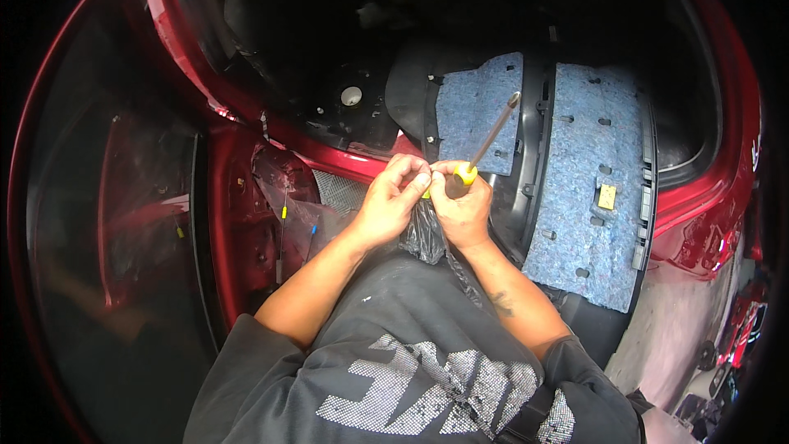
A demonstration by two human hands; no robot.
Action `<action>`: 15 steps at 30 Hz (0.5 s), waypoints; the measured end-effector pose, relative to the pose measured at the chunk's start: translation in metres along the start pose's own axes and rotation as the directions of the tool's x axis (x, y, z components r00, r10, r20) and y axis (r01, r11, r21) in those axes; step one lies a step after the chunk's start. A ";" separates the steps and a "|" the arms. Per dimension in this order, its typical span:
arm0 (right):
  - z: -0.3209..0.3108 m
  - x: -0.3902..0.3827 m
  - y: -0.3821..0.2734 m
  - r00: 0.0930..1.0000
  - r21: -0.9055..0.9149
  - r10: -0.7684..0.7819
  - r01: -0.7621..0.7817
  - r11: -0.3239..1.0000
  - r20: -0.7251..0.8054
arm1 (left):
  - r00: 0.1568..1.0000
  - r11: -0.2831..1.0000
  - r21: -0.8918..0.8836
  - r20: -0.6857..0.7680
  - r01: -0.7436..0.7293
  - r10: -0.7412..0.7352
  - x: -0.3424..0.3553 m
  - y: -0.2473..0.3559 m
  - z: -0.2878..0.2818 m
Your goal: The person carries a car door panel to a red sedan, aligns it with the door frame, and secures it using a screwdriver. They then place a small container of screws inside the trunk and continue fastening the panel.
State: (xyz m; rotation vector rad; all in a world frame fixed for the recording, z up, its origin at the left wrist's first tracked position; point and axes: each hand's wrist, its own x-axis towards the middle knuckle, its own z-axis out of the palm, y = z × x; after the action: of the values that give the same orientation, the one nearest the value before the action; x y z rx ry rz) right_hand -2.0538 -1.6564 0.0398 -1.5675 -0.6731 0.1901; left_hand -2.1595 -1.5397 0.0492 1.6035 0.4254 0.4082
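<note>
My left hand (394, 200) and my right hand (464, 210) meet in front of my body, with thumbs and fingertips close together. The right fingers are wrapped round a screwdriver (468, 177) with a yellow and dark handle; its long metal shaft points up and away to the right. From between both hands hangs a crumpled black plastic bag (423, 234). The left thumb and fingers pinch near the top of this bag, though exactly what sits between the fingertips is hidden.
Two trim panels backed with blue felt, a smaller one (481, 107) and a larger one (588, 189), lie beyond and to the right. An opened red car door (238, 222) stands at left. Ahead is the car's dark interior, with a round white piece (352, 96) inside.
</note>
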 end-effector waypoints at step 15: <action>-0.015 0.020 -0.011 0.945 0.644 0.324 -0.217 0.733 -0.050 | 0.997 0.893 -0.446 -0.076 -0.057 0.025 0.000 0.032 0.030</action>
State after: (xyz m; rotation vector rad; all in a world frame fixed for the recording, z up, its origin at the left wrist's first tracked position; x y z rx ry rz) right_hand -2.0338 -1.6591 0.0572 -0.9945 -0.1991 0.4581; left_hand -2.1433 -1.5672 0.0787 1.1512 0.3196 0.5515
